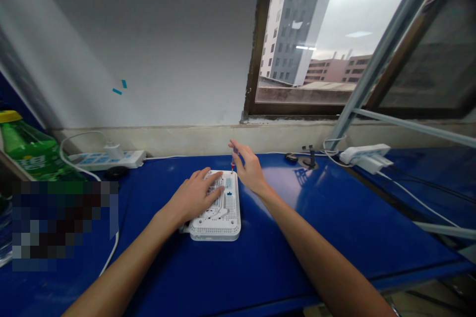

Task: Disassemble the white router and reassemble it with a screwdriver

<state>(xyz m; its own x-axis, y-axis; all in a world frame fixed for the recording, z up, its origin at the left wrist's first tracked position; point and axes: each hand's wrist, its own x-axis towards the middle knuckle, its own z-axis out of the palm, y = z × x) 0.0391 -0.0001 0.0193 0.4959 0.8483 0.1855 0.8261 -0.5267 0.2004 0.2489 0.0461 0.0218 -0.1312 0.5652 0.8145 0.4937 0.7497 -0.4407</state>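
Note:
A white plastic device with a perforated face (231, 210) lies flat on the blue table. My left hand (195, 193) rests on its left side with fingers spread, pressing on the surface. In my right hand (248, 167) is a small screwdriver (233, 162), held upright with the fingers closed around its handle. Its tip meets the device near the far right corner; whether it sits in a screw is too small to tell. Part of the device's left half is hidden under my left hand.
A power strip (111, 158) with a plugged-in charger and cable lies at the back left, near a green bottle (31, 146). Another white power strip (366, 155) sits at the right beside a metal frame (357, 94). A small black stand (309, 161) is at the back.

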